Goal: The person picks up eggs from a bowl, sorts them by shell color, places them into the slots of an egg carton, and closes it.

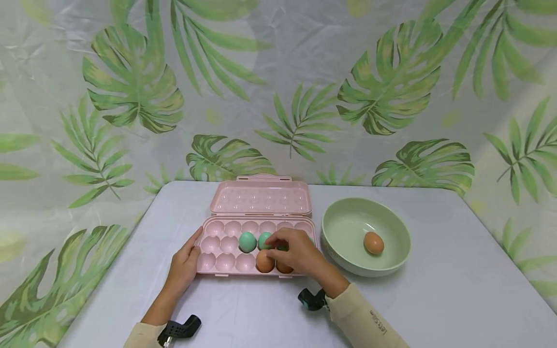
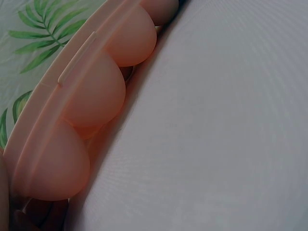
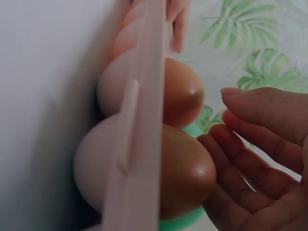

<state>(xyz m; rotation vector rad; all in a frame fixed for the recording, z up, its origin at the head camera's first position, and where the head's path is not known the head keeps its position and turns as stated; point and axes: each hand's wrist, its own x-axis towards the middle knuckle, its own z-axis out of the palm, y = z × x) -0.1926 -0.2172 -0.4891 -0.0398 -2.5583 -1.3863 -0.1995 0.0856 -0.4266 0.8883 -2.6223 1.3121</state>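
Observation:
My left hand [image 1: 184, 265] grips the left end of a pink plastic egg carton [image 1: 211, 244], its fingertips under the corner in the left wrist view. Over the carton's right half hovers my right hand [image 1: 300, 250], thumb and fingers apart with nothing between them. Just below its fingertips, a brown egg [image 1: 265, 261] sits in the front row. Beside that, another brown egg [image 3: 185, 171] is partly covered by the hand in the head view. Green eggs [image 1: 247, 242] stand in the middle row, some hidden behind the right hand.
A light green bowl [image 1: 332, 249] stands close to the carton's right end, with one brown egg [image 1: 373, 243] inside. The carton's lid [image 1: 261, 193] lies opened back toward the leaf-patterned backdrop [image 1: 296, 121]. Everything rests on a white-covered table [image 1: 457, 270].

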